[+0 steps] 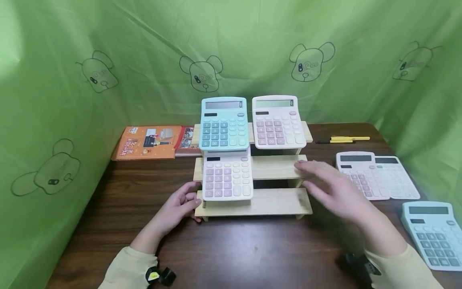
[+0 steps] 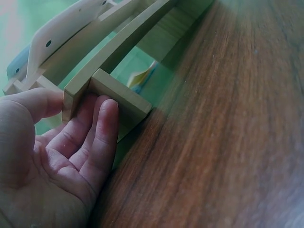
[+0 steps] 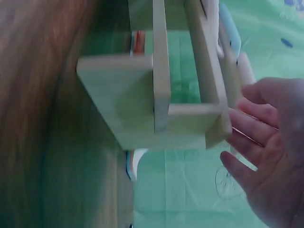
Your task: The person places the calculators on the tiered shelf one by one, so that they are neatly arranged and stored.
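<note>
Green cloth [image 1: 245,36] printed with bear-like outlines hangs behind and beside a dark wood tabletop [image 1: 231,249], where a three-step wooden stand [image 1: 281,200] holds the middle. As things lie, half of the six visible calculators are up: a blue calculator [image 1: 224,124] and a pink-keyed calculator [image 1: 278,122] sit side by side on the top step, and a lower pink-keyed calculator [image 1: 228,176] rests on the left of the middle step, its upper edge hidden behind the blue one. Three are off the stand, to the right: a pale pink calculator [image 1: 362,176], a white calculator [image 1: 398,178] just beside it, and a light-blue calculator [image 1: 433,237] nearer the person. The left hand [image 1: 178,204] has its grip closed round the left end of the bottom step; the right hand [image 1: 335,190] is unclosed, holding nothing, at the middle step's right end, though whether its fingertips touch the wood I cannot tell. Two pens [image 1: 355,138] lie behind, and an orange book [image 1: 148,140] lies left of the stand.
</note>
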Available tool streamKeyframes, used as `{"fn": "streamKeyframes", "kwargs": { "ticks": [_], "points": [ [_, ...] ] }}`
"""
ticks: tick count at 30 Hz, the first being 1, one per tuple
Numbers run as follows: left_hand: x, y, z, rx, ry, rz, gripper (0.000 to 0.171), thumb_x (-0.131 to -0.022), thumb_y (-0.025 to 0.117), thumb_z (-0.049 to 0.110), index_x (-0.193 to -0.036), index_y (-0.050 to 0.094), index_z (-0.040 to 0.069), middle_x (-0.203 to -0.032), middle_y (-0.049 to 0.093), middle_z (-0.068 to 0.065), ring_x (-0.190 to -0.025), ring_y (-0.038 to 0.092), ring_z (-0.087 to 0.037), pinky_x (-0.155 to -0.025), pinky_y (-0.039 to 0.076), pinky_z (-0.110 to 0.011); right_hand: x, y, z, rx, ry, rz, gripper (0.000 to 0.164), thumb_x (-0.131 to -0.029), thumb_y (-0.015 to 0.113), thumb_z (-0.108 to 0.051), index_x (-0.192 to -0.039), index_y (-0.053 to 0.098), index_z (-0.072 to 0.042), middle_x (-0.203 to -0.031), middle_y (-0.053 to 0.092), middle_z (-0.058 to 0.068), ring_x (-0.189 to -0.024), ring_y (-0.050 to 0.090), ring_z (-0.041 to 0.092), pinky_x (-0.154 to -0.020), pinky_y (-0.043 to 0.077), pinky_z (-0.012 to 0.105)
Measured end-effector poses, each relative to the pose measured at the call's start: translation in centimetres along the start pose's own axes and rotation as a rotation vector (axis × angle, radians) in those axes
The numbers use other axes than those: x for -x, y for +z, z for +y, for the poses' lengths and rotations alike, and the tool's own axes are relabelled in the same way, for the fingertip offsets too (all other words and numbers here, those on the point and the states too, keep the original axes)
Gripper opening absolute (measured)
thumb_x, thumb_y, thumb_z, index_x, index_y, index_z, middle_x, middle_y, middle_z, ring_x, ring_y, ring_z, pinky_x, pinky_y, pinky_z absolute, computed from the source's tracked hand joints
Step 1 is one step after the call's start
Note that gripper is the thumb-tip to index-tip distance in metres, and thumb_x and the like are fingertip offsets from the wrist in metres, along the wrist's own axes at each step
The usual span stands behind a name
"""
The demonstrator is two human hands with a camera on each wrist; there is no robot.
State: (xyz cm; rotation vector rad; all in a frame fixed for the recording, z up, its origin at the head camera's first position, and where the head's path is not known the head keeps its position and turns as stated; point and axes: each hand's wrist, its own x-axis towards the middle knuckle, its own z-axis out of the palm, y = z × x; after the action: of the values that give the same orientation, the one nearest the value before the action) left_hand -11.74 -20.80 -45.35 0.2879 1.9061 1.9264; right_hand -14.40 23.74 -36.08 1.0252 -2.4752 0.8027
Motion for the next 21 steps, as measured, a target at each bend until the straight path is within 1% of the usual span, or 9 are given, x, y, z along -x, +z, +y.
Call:
{"fn": "streamKeyframes", "kwargs": {
  "ticks": [2, 4, 6, 8, 11, 13, 14, 16, 21],
  "points": [
    [0.0, 0.0, 0.0, 0.001, 0.001, 0.0, 0.054, -0.099, 0.058, 0.02, -0.146, 0.031, 0.012, -0.114, 0.062, -0.024, -0.08, 0.065, -0.039, -0.067, 0.057, -0.055, -0.1, -0.2, 1.0, 0.031, 0.034, 0.114, 0.038, -0.081, 0.07, -0.002, -0.118, 0.068, -0.01, -0.116, 0.067, 0.002, -0.106, 0.06, 0.021, -0.1, 0.04, 0.023],
    [-0.1, 0.0, 0.0, -0.002, -0.002, -0.005, 0.054, -0.099, 0.058, 0.021, -0.146, 0.031, 0.013, -0.113, 0.062, -0.024, -0.08, 0.065, -0.039, -0.067, 0.057, -0.056, 0.0, -0.6, 2.1, 0.105, 0.1, 0.217, 0.026, -0.083, 0.066, -0.002, -0.107, 0.072, -0.009, -0.102, 0.071, 0.003, -0.095, 0.062, 0.024, -0.089, 0.045, 0.03],
    [-0.1, 0.0, -0.1, -0.003, -0.005, -0.01, 0.054, -0.099, 0.057, 0.021, -0.146, 0.03, 0.013, -0.113, 0.062, -0.024, -0.08, 0.065, -0.039, -0.067, 0.057, -0.056, 0.3, -1.1, 3.5, 0.178, 0.218, 0.251, 0.022, -0.086, 0.062, -0.005, -0.106, 0.071, -0.007, -0.096, 0.07, 0.009, -0.089, 0.062, 0.03, -0.079, 0.046, 0.041],
    [-0.1, 0.0, -0.1, -0.005, -0.001, -0.013, 0.054, -0.099, 0.057, 0.02, -0.146, 0.031, 0.013, -0.112, 0.063, -0.024, -0.079, 0.065, -0.039, -0.066, 0.057, -0.056, 0.5, -2.0, 5.0, 0.238, 0.386, 0.159, 0.03, -0.091, 0.06, -0.014, -0.118, 0.064, -0.002, -0.107, 0.065, 0.018, -0.096, 0.059, 0.041, -0.08, 0.045, 0.054],
    [-0.2, 0.0, 0.0, -0.007, 0.008, -0.012, 0.054, -0.099, 0.057, 0.019, -0.145, 0.031, 0.013, -0.111, 0.063, -0.024, -0.078, 0.065, -0.04, -0.065, 0.057, -0.056, 0.8, -3.1, 7.1, 0.289, 0.621, -0.112, 0.066, -0.094, 0.059, -0.039, -0.141, 0.041, 0.004, -0.127, 0.046, 0.035, -0.114, 0.043, 0.056, -0.087, 0.036, 0.071],
    [-0.2, 0.0, 0.0, -0.009, 0.01, -0.016, 0.053, -0.099, 0.057, 0.019, -0.145, 0.031, 0.013, -0.11, 0.063, -0.024, -0.078, 0.065, -0.04, -0.065, 0.057, -0.055, 1.1, -3.6, 8.3, 0.302, 0.712, -0.269, 0.088, -0.093, 0.055, -0.054, -0.147, 0.024, 0.009, -0.134, 0.031, 0.043, -0.119, 0.03, 0.063, -0.093, 0.028, 0.076],
    [-0.2, 0.0, 0.0, -0.009, 0.01, -0.017, 0.053, -0.099, 0.057, 0.019, -0.146, 0.031, 0.013, -0.11, 0.063, -0.024, -0.078, 0.065, -0.04, -0.066, 0.057, -0.055, 1.4, -3.7, 8.9, 0.298, 0.747, -0.317, 0.096, -0.091, 0.054, -0.059, -0.148, 0.019, 0.01, -0.134, 0.027, 0.046, -0.12, 0.027, 0.064, -0.093, 0.028, 0.077],
    [-0.2, 0.0, 0.0, -0.012, 0.009, -0.021, 0.053, -0.1, 0.057, 0.019, -0.146, 0.031, 0.013, -0.111, 0.063, -0.024, -0.078, 0.065, -0.04, -0.066, 0.057, -0.055, 2.0, -3.9, 9.8, 0.311, 0.806, -0.373, 0.105, -0.087, 0.054, -0.066, -0.148, 0.016, 0.01, -0.133, 0.023, 0.047, -0.117, 0.027, 0.065, -0.086, 0.034, 0.077],
    [-0.1, -0.2, 0.2, -0.02, 0.012, -0.019, 0.053, -0.1, 0.056, 0.019, -0.146, 0.03, 0.013, -0.11, 0.064, -0.023, -0.076, 0.065, -0.04, -0.066, 0.057, -0.055, 3.7, -4.8, 11.5, 0.337, 0.885, -0.426, 0.108, -0.083, 0.054, -0.071, -0.146, 0.017, 0.008, -0.127, 0.023, 0.047, -0.106, 0.034, 0.065, -0.065, 0.042, 0.073]
  ]
}}
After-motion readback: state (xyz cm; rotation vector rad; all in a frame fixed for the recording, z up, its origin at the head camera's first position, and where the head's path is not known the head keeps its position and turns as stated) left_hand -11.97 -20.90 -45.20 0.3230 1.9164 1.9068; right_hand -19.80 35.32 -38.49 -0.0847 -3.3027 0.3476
